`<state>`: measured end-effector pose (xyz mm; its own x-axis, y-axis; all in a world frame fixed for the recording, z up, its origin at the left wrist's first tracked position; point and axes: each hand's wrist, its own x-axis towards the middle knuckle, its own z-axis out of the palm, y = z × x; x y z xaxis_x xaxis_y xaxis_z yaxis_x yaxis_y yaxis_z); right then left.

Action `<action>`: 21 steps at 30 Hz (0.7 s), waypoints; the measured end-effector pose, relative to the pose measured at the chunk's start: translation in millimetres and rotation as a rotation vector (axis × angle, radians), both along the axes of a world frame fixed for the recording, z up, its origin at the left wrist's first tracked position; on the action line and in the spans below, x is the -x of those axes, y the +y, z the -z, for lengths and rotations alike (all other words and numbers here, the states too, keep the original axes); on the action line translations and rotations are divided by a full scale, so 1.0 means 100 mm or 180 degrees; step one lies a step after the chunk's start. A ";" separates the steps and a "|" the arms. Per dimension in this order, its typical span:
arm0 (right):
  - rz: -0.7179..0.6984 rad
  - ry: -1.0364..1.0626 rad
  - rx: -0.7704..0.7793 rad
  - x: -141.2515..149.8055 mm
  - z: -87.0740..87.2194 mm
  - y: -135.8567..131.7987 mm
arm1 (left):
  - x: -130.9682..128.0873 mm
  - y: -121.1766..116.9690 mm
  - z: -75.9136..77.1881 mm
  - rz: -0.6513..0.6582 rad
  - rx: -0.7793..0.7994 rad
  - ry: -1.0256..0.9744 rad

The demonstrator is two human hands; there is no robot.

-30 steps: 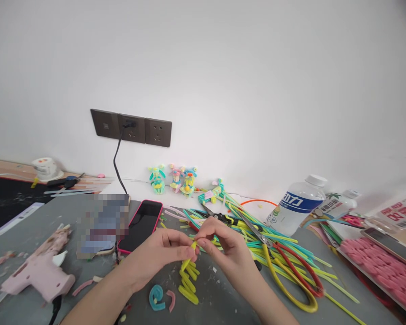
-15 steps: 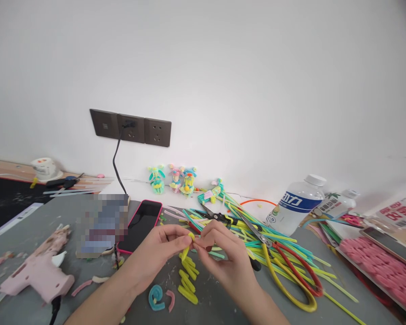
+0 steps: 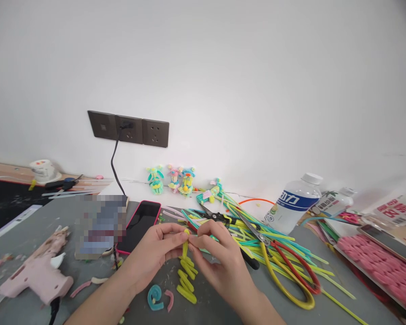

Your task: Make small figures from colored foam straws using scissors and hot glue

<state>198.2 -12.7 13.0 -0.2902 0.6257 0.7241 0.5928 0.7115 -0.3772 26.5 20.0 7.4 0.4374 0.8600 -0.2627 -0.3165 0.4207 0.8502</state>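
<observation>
A short yellow pipe cleaner piece (image 3: 185, 248), bent over at its top, is pinched upright between the thumb and fingers of my left hand (image 3: 157, 253). My right hand (image 3: 219, 255) meets it from the other side, its thumb and fingertips pressed together against the piece; the exact grip is partly hidden. Below the hands lies a column of short folded yellow pieces (image 3: 186, 294) on the grey mat (image 3: 219, 311). A curled blue strip (image 3: 154, 299) and a small pink strip (image 3: 169, 300) are to the left of that column.
Scissors (image 3: 292, 275) and black-jawed pliers (image 3: 219, 216) lie on loose pipe cleaners (image 3: 311, 257) at right. A pink glue gun (image 3: 37, 271) and a phone (image 3: 144, 223) are at left. Small pipe cleaner figures (image 3: 187, 181) stand by the wall; a bottle (image 3: 292, 203) is behind the scissors.
Both hands have shifted slightly left with the yellow piece, which now stands more upright. My right fingers have turned a little around it. The whole view has shifted slightly.
</observation>
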 end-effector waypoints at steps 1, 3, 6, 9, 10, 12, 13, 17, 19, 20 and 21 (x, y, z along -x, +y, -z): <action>0.0026 -0.0067 -0.0035 0.00 -0.01 0.00 | 0.00 0.00 0.00 -0.0025 -0.0019 -0.0046; 0.0035 -0.0147 -0.0092 0.00 -0.02 -0.01 | 0.00 -0.01 -0.02 -0.0025 -0.0017 -0.0127; -0.0044 -0.0035 -0.0036 0.01 -0.02 -0.03 | 0.00 -0.01 -0.03 0.0040 0.0066 -0.0230; -0.0181 0.0386 0.0242 0.03 0.00 -0.05 | 0.02 -0.01 -0.05 0.0052 0.0175 -0.0335; -0.0221 0.0505 0.0326 0.03 0.00 -0.05 | 0.03 -0.01 -0.05 0.0053 0.0202 -0.0363; -0.0270 0.0595 0.0388 0.04 0.01 -0.06 | 0.04 0.00 -0.05 0.0084 0.0233 -0.0405; -0.0275 0.0573 0.0366 0.04 0.00 -0.06 | 0.05 0.01 -0.05 0.0105 0.0224 -0.0425; -0.0258 0.0362 0.0138 0.03 -0.02 -0.04 | 0.07 0.02 -0.05 0.0131 0.0173 -0.0480; -0.0227 0.0259 0.0054 0.02 -0.04 -0.03 | 0.07 0.02 -0.06 0.0148 0.0157 -0.0467; -0.0202 0.0207 0.0026 0.02 -0.04 -0.02 | 0.08 0.02 -0.07 0.0161 0.0152 -0.0452; -0.0177 0.0155 0.0005 0.02 -0.05 -0.02 | 0.08 0.02 -0.08 0.0175 0.0139 -0.0428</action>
<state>196.4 -15.0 17.6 -0.2891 0.6106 0.7373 0.5333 0.7423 -0.4057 18.7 22.0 15.3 0.5172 0.8230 -0.2351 -0.4018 0.4760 0.7823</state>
